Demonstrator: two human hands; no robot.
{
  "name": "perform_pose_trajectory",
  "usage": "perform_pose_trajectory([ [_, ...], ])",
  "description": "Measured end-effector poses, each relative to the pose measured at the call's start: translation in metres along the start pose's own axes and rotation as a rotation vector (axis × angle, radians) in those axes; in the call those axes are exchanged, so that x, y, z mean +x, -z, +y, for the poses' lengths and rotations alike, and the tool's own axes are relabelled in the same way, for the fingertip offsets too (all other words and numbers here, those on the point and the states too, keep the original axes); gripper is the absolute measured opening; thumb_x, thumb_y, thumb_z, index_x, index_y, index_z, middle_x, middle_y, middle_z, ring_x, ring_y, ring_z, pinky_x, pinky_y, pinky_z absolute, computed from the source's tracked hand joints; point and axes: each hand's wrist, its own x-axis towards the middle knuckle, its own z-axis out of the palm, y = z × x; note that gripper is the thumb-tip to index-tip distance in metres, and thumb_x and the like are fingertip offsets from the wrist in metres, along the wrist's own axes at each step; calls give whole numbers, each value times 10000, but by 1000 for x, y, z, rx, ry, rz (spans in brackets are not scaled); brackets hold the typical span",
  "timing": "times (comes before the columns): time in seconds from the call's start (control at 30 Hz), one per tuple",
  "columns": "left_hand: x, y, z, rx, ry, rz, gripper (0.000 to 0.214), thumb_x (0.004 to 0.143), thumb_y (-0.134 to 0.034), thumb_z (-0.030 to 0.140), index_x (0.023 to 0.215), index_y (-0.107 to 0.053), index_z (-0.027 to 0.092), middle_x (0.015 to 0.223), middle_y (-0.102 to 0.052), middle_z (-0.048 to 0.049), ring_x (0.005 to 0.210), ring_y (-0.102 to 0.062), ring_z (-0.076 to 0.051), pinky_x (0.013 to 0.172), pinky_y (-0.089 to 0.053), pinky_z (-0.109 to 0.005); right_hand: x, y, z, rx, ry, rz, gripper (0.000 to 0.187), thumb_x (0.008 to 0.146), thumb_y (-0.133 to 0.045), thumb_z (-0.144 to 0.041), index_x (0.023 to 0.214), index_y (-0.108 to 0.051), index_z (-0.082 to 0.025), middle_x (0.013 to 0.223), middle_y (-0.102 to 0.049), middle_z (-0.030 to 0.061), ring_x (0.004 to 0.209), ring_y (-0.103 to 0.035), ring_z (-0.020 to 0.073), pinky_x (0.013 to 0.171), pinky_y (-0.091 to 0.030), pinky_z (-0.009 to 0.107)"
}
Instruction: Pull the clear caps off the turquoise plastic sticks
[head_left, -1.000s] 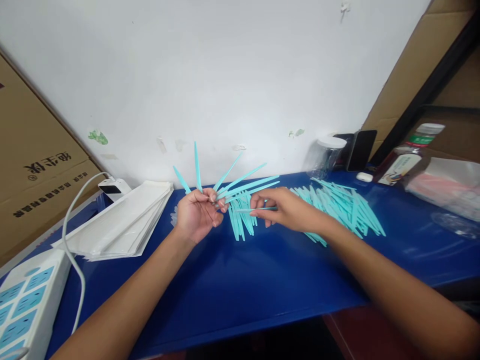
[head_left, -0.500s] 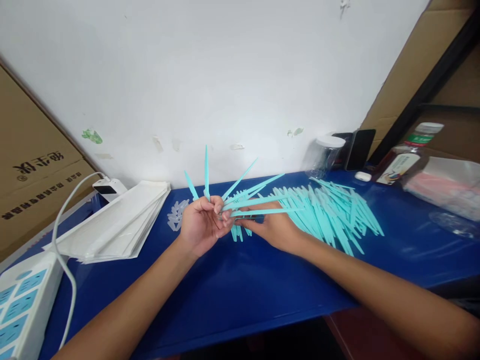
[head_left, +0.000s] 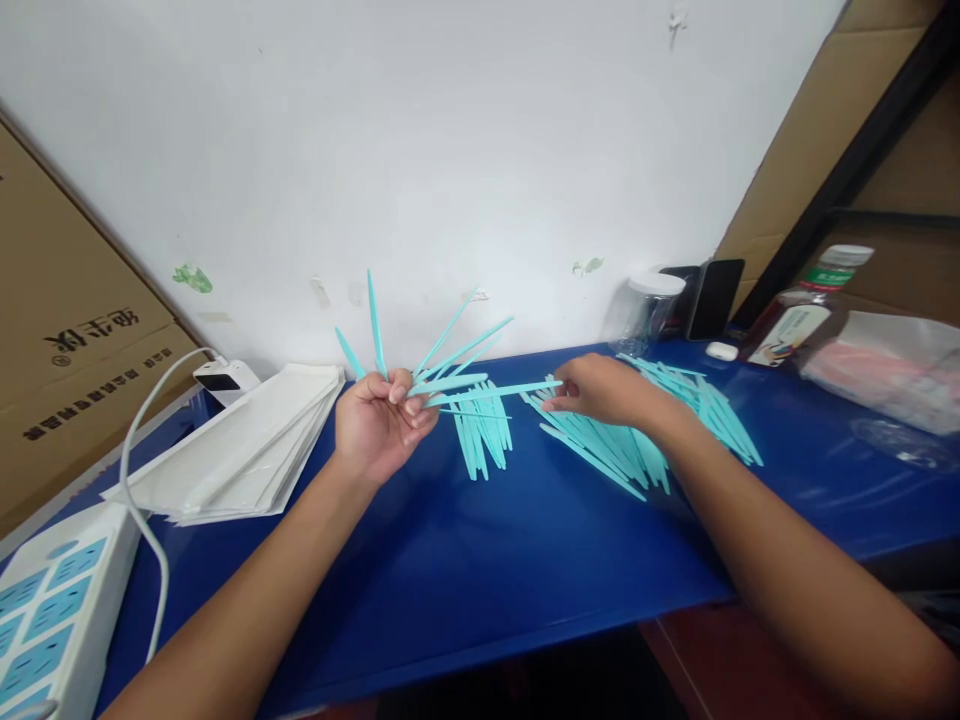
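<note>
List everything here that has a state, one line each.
left hand, shut on fanned sticks
right hand, fingers on the loose pile; grip unclear
small bunch, lying flat between the hands
jar, upright, lid on
bottle, capped, leaning
phone, screen dark, propped up
white bags, stacked flat
</note>
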Motion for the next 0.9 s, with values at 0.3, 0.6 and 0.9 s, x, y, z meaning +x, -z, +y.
perform_pose_trajectory([
  [0.3,2,2,-1,-6,7,5,172,623,-504,131,510,-400,208,478,-471,-42,421,-471,-169,364,-366,-239,-16,-3,-18,216,103,-366,247,848,-777,-421,760,-724,-196,730,-723,67,588,-632,207,486,-390,300],
  [0.6,5,8,-6,-33,0,-11,148,630,-498,128,517,-431,196,518,-496,-55,455,-495,-172,371,-361,-237,-22,-3,-60,704,335,-47,299,1017,-617,-492,979,-652,-198,785,-743,22,629,-685,164,636,-506,282],
  [0.9,1,0,-17,-27,73,-14,146,626,-502,147,506,-433,193,506,-493,-60,450,-500,-170,371,-386,-237,-21,-39,-81,600,511,517,149,1003,-691,-285,1055,-805,-206,911,-764,54,765,-662,177,662,-489,294],
])
